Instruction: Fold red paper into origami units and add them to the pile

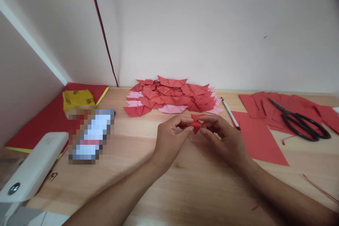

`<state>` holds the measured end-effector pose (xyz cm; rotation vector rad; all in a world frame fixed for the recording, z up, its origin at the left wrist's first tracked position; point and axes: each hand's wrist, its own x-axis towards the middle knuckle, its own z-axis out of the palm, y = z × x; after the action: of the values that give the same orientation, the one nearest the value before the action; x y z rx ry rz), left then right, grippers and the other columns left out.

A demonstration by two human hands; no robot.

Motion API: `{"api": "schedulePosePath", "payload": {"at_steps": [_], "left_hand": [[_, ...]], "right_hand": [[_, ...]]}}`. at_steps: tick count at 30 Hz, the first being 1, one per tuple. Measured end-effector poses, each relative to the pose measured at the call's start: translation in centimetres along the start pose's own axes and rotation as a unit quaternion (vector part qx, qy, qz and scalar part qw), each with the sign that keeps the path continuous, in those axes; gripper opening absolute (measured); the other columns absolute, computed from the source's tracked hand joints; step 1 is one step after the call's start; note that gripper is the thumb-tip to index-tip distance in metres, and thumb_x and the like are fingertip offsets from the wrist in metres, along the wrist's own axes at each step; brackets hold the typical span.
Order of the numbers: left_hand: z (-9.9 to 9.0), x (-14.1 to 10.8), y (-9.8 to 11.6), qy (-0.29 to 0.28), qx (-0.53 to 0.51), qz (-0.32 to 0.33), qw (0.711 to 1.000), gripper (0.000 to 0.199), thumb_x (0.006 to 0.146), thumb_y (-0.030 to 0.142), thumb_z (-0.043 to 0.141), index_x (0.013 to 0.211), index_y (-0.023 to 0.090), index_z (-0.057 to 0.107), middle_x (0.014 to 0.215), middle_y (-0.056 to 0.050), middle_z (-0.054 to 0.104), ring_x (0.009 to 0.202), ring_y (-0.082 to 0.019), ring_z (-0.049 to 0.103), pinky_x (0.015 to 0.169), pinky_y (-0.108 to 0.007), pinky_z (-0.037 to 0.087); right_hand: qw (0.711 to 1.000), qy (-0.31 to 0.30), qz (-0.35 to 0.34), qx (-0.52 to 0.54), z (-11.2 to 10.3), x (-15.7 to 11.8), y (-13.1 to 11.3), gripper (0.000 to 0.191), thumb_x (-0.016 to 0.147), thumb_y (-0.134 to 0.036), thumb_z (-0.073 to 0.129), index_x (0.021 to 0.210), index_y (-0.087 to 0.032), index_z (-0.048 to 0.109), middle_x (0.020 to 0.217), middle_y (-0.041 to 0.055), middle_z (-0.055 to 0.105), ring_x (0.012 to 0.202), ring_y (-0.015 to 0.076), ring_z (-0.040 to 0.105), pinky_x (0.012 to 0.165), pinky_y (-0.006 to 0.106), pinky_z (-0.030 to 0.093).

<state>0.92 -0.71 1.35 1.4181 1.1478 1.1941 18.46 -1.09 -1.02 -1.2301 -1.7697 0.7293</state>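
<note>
Between my two hands is a small folded piece of red paper, raised a little over the wooden table. My left hand pinches its left side between thumb and fingers. On the right side, my right hand has its thumb and fingertips closed on the paper too. Parts of the folds are hidden behind the fingers. Just beyond my hands, a pile of folded red and pink paper shapes lies against the wall.
Black-handled scissors rest on red paper pieces at the right, near a flat red sheet and a white pen. At the left are a blurred-out phone, a white power bank and a yellow packet.
</note>
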Motion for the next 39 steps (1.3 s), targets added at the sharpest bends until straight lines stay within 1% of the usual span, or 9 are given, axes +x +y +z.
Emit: {"api": "schedulePosePath", "payload": {"at_steps": [3, 5, 7, 10, 12, 18, 24, 28, 39], "left_hand": [[-0.3, 0.4, -0.5, 0.004, 0.001, -0.014, 1.000, 0.013, 0.074, 0.012, 0.062, 0.085, 0.017, 0.068, 0.089, -0.003, 0.070, 0.086, -0.015, 0.063, 0.081, -0.027, 0.047], [-0.4, 0.6, -0.9, -0.003, -0.006, -0.027, 1.000, 0.014, 0.074, 0.012, 0.061, 0.086, 0.017, 0.067, 0.091, -0.004, 0.070, 0.086, -0.016, 0.063, 0.080, -0.028, 0.048], [-0.4, 0.7, -1.2, -0.010, -0.016, -0.037, 0.999, 0.017, 0.073, 0.010, 0.060, 0.087, 0.017, 0.067, 0.093, -0.004, 0.070, 0.085, -0.016, 0.063, 0.078, -0.027, 0.049], [-0.3, 0.8, -1.4, -0.018, -0.023, -0.038, 0.999, 0.019, 0.072, 0.009, 0.060, 0.087, 0.016, 0.068, 0.093, -0.005, 0.070, 0.085, -0.016, 0.063, 0.077, -0.026, 0.049], [-0.2, 0.7, -1.3, -0.027, -0.023, -0.030, 0.999, 0.019, 0.072, 0.010, 0.059, 0.088, 0.016, 0.068, 0.092, -0.005, 0.070, 0.085, -0.016, 0.063, 0.078, -0.026, 0.048], [0.1, 0.7, -0.9, -0.046, -0.048, -0.034, 0.997, 0.015, 0.070, 0.009, 0.060, 0.082, 0.014, 0.068, 0.085, -0.006, 0.070, 0.079, -0.015, 0.063, 0.075, -0.027, 0.049], [0.3, 0.8, -1.1, -0.065, -0.107, -0.070, 0.990, 0.014, 0.068, 0.014, 0.066, 0.081, 0.012, 0.067, 0.084, -0.008, 0.071, 0.075, -0.015, 0.065, 0.071, -0.027, 0.050], [0.3, 0.9, -1.3, -0.070, -0.105, -0.064, 0.990, 0.015, 0.069, 0.016, 0.067, 0.083, 0.012, 0.068, 0.088, -0.009, 0.071, 0.078, -0.016, 0.065, 0.073, -0.027, 0.050], [0.2, 0.1, -1.1, -0.039, 0.065, 0.036, 0.997, 0.021, 0.074, 0.008, 0.057, 0.087, 0.018, 0.070, 0.086, -0.003, 0.068, 0.078, -0.013, 0.061, 0.072, -0.025, 0.046]], "right_hand": [[0.997, 0.062, -0.034, -0.015, -0.5, 0.2, -0.4, 0.021, 0.088, -0.026, 0.056, 0.110, -0.025, 0.056, 0.071, -0.0020, 0.049, 0.062, 0.0126, 0.049, 0.056, 0.027, 0.043], [0.991, 0.104, -0.082, -0.026, -0.9, 0.3, -0.7, 0.021, 0.088, -0.023, 0.056, 0.109, -0.025, 0.056, 0.077, -0.0003, 0.049, 0.066, 0.0140, 0.050, 0.060, 0.029, 0.044], [0.980, 0.134, -0.137, -0.058, -1.3, 0.6, -0.9, 0.022, 0.086, -0.021, 0.058, 0.107, -0.025, 0.057, 0.090, 0.0038, 0.054, 0.081, 0.0180, 0.054, 0.070, 0.034, 0.047], [0.964, 0.126, -0.199, -0.128, -1.7, 0.9, -0.8, 0.024, 0.083, -0.019, 0.061, 0.106, -0.025, 0.059, 0.109, 0.0084, 0.056, 0.105, 0.0242, 0.053, 0.087, 0.042, 0.046], [0.958, 0.092, -0.219, -0.161, -1.7, 1.0, -0.4, 0.026, 0.082, -0.019, 0.063, 0.106, -0.025, 0.059, 0.115, 0.0093, 0.055, 0.110, 0.0257, 0.053, 0.092, 0.046, 0.044], [0.955, 0.022, -0.212, -0.208, -1.3, 1.1, 0.6, 0.021, 0.085, -0.024, 0.060, 0.106, -0.025, 0.058, 0.116, 0.0091, 0.059, 0.110, 0.0253, 0.054, 0.092, 0.046, 0.044], [0.956, -0.001, -0.205, -0.211, -1.3, 1.2, 0.7, 0.015, 0.087, -0.025, 0.058, 0.102, -0.027, 0.057, 0.101, 0.0049, 0.068, 0.098, 0.0240, 0.061, 0.084, 0.043, 0.043], [0.959, -0.012, -0.199, -0.203, -1.3, 1.2, 0.6, 0.014, 0.088, -0.023, 0.057, 0.101, -0.028, 0.057, 0.098, 0.0030, 0.069, 0.094, 0.0228, 0.062, 0.083, 0.043, 0.042], [0.957, 0.012, -0.207, -0.204, -1.1, 1.0, 0.5, 0.011, 0.087, -0.021, 0.058, 0.097, -0.027, 0.059, 0.089, 0.0016, 0.071, 0.083, 0.0210, 0.063, 0.079, 0.041, 0.042]]}}
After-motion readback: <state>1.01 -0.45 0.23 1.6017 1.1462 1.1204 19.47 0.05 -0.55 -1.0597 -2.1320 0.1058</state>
